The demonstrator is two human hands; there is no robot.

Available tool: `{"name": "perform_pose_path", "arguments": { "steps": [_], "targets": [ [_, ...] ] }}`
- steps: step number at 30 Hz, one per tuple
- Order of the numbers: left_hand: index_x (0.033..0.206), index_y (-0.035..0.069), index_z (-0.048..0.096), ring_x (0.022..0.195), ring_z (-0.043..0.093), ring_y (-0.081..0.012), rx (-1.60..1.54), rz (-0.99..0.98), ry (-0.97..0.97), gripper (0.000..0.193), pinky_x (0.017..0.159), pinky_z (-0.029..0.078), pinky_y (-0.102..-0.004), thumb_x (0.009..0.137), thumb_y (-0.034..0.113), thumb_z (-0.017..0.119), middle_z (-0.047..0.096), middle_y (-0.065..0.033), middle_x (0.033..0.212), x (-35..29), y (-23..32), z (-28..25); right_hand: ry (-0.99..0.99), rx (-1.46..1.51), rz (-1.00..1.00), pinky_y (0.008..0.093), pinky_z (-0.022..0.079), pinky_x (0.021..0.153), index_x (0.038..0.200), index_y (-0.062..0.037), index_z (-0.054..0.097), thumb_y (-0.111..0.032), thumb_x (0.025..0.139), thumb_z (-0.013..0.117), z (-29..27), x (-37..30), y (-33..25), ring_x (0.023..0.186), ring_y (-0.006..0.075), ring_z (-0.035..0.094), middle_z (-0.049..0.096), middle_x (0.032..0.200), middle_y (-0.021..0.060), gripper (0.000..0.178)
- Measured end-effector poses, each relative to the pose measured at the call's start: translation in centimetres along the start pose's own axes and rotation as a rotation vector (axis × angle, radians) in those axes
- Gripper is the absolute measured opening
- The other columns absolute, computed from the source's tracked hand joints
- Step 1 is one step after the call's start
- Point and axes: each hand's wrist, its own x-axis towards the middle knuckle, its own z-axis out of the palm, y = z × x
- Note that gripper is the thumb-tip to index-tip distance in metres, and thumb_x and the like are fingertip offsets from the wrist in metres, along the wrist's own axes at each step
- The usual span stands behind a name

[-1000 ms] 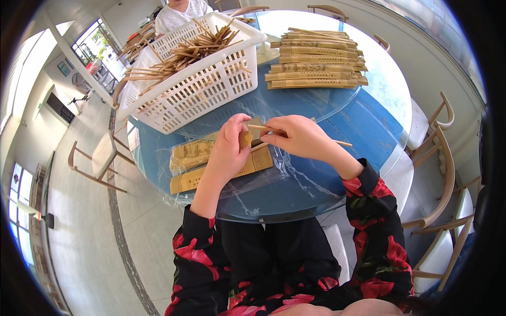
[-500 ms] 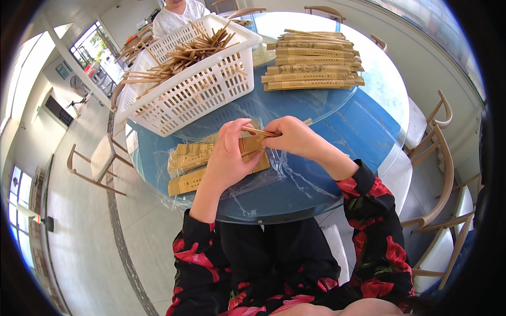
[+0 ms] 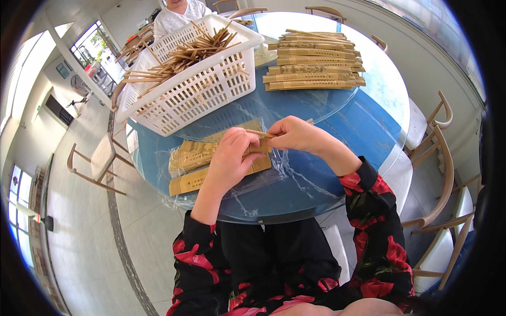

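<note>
My right hand (image 3: 296, 136) pinches the end of a pair of thin wooden chopsticks (image 3: 259, 133). Fingers curled, my left hand (image 3: 232, 156) closes on their other end and on a tan paper chopstick sleeve (image 3: 262, 147), which is mostly covered by the fingers. Below both hands, flat tan paper sleeves (image 3: 188, 184) lie on a clear plastic bag (image 3: 279, 171) on the blue tabletop. How far the chopsticks reach into the held sleeve is hidden behind my left hand.
A white slotted basket (image 3: 192, 95) full of loose chopsticks (image 3: 192, 55) stands at the far left on the glass turntable. Filled paper sleeves (image 3: 315, 63) are piled at the far right. Another person (image 3: 176, 18) sits across the table; wooden chairs (image 3: 103, 158) stand around it.
My left hand has closed in: its raised fingers have come down over the chopsticks and the sleeve. The right hand keeps its pinch, almost in place.
</note>
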Motion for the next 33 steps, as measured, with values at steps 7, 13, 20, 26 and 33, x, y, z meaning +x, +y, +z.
{"name": "perform_pose_path", "arguments": {
  "steps": [7,13,20,26,33],
  "targets": [
    [0.098,0.005,0.059,0.101,0.06,-0.0335,-0.028,-0.004,-0.057,0.033,0.088,0.05,-0.0424,0.073,0.003,0.08,0.066,-0.0095,0.1,0.1,0.2,-0.2,0.032,-0.12,-0.023,0.0287,0.04,0.058,0.092,0.0042,0.075,-0.023,0.081,0.076,0.1,0.0,0.4,0.064,0.0098,0.05,0.058,0.066,0.0017,0.029],
    [0.1,0.007,0.063,0.097,0.061,-0.0319,-0.118,-0.202,-0.033,0.033,0.088,0.05,-0.0405,0.074,0.01,0.083,0.066,-0.0078,0.095,-0.1,1.1,0.0,0.054,-0.2,-0.061,0.0279,0.036,0.056,0.089,0.0034,0.071,-0.018,0.089,0.076,0.5,0.3,1.1,0.065,0.0066,0.045,0.054,0.068,-0.0021,0.022],
    [0.112,0.011,0.069,0.1,0.062,-0.0304,-0.02,0.021,0.007,0.035,0.09,0.051,-0.041,0.079,0.014,0.081,0.069,-0.0068,0.106,0.3,0.6,0.0,0.092,-0.278,-0.085,0.0372,0.042,0.06,0.091,0.003,0.071,-0.024,0.086,0.076,0.1,0.1,1.1,0.062,0.0201,0.051,0.06,0.068,0.0127,0.028],
    [0.11,0.007,0.068,0.105,0.064,-0.0315,-0.103,-0.044,0.02,0.032,0.092,0.051,-0.0407,0.081,0.013,0.079,0.07,-0.0086,0.109,-0.1,0.4,0.1,0.116,-0.315,-0.083,0.0381,0.044,0.061,0.093,0.0022,0.071,-0.024,0.088,0.073,0.7,0.2,0.5,0.063,0.0225,0.055,0.061,0.07,0.015,0.027],
    [0.109,0.005,0.067,0.104,0.065,-0.0319,-0.164,-0.106,0.032,0.029,0.092,0.051,-0.04,0.083,0.01,0.078,0.07,-0.0097,0.108,-0.3,0.5,0.6,0.146,-0.415,-0.141,0.0412,0.046,0.063,0.09,-0.0003,0.07,-0.035,0.091,0.072,0.8,0.3,1.1,0.068,0.0333,0.061,0.066,0.075,0.0177,0.034]
  ]
}}
